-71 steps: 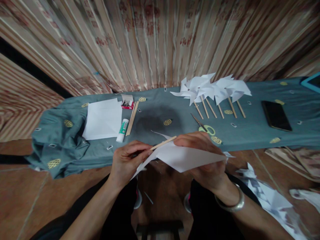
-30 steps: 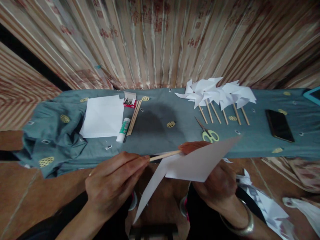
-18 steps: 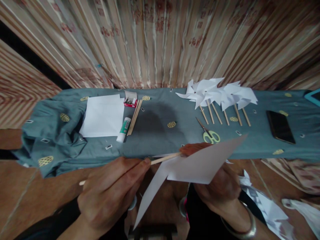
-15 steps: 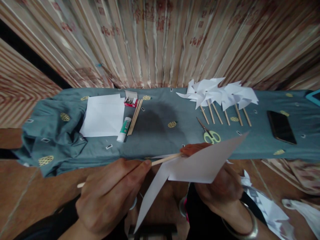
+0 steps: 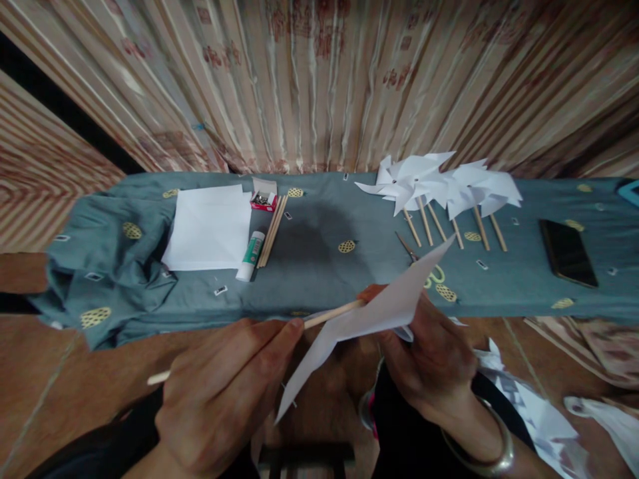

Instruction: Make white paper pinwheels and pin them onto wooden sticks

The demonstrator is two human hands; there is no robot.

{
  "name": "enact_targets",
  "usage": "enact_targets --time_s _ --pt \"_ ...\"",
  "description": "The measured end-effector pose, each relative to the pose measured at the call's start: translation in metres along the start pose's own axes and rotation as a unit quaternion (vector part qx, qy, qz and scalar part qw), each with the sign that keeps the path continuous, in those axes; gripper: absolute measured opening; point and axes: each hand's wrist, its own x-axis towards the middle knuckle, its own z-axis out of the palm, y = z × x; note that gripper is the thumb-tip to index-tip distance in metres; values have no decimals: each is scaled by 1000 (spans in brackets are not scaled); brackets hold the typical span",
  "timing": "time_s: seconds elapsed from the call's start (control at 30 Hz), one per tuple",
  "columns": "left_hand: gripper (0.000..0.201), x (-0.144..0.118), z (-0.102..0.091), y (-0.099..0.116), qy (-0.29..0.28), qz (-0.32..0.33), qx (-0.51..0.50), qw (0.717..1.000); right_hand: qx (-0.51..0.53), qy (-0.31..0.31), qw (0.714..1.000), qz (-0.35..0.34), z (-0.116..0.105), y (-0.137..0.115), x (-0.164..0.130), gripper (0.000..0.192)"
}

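Observation:
My left hand (image 5: 219, 392) grips a thin wooden stick (image 5: 329, 314) that points up and right; its other end shows at the lower left of the hand. My right hand (image 5: 429, 352), with a silver bangle on the wrist, holds a folded white paper pinwheel (image 5: 369, 313) against the stick's tip. One paper blade hangs down between my knees. Both hands hover in front of a bench covered with a teal cloth (image 5: 309, 266).
On the cloth lie a stack of white paper (image 5: 207, 227), a glue stick (image 5: 249, 247), spare sticks (image 5: 272, 223), a small red box of pins (image 5: 263, 198), scissors (image 5: 417, 256), several finished pinwheels (image 5: 439, 189) and a black phone (image 5: 566, 253). Paper scraps (image 5: 529, 399) lie on the floor at right.
The pinwheel paper has turned in my right hand, its upper blade swinging left and steeper. My left hand has slid lower along the stick, so more of its far end shows.

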Motion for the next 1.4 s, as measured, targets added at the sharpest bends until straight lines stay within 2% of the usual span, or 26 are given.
enact_targets --time_s 0.13,0.33,0.47,0.57,0.73,0.83,0.93,1.1,1.23,1.4 --pt "33 4 2 1 4 53 46 998 8 -11 1000 9 3 0 3 15" --pt "14 22 13 -9 -3 43 86 995 21 -22 1000 10 19 15 8 13" --pt "19 30 27 -23 -22 -1 32 999 9 -26 1000 15 33 29 12 14" --pt "19 29 35 -32 -33 -68 -38 996 0 -14 1000 25 40 34 14 18" --pt "14 30 45 -38 -21 -200 -149 968 5 -3 999 45 43 36 18 24" --pt "9 33 52 -39 11 -266 -213 940 2 6 998 60 41 39 20 34" --pt "5 36 61 -41 18 -322 -276 905 -9 39 997 70 38 43 23 44" --pt "12 45 73 -42 31 -412 -374 830 -28 99 992 79 32 56 27 56" --pt "18 52 79 -39 60 -450 -441 774 -27 135 986 96 27 69 26 58" --pt "29 60 86 -34 112 -479 -541 682 25 129 981 143 28 76 22 56"
